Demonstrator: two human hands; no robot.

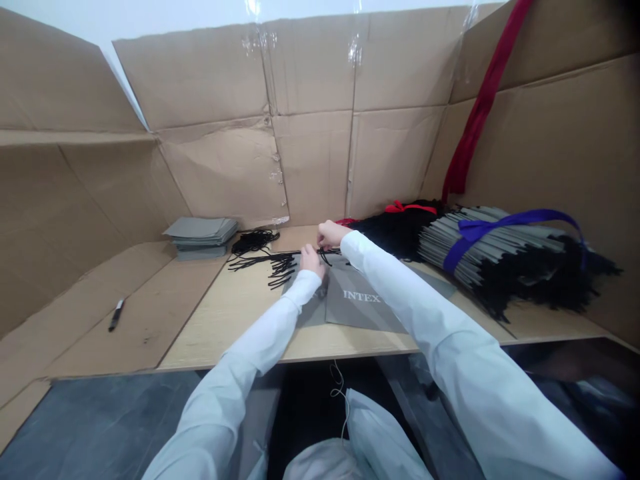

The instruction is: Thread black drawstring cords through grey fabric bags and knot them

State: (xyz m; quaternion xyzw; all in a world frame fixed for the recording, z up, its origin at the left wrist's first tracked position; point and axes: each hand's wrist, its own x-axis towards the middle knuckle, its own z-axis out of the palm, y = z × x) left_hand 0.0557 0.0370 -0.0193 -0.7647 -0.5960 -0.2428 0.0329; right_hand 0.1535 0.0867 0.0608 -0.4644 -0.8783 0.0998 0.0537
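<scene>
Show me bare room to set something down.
Free: flat cardboard between marker and grey stack; pale board between that cardboard and the left sleeve. Crowded: around left hand and right hand, among black cords and grey sheets, and at the purple-tied bundle.

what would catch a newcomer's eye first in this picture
Probably the purple ribbon tied around a thick grey and black bundle at the right of the table. Next might come the dark red strip hanging at the upper right, by the cardboard wall. In the middle, the left hand and right hand work close together among black cords.
</scene>
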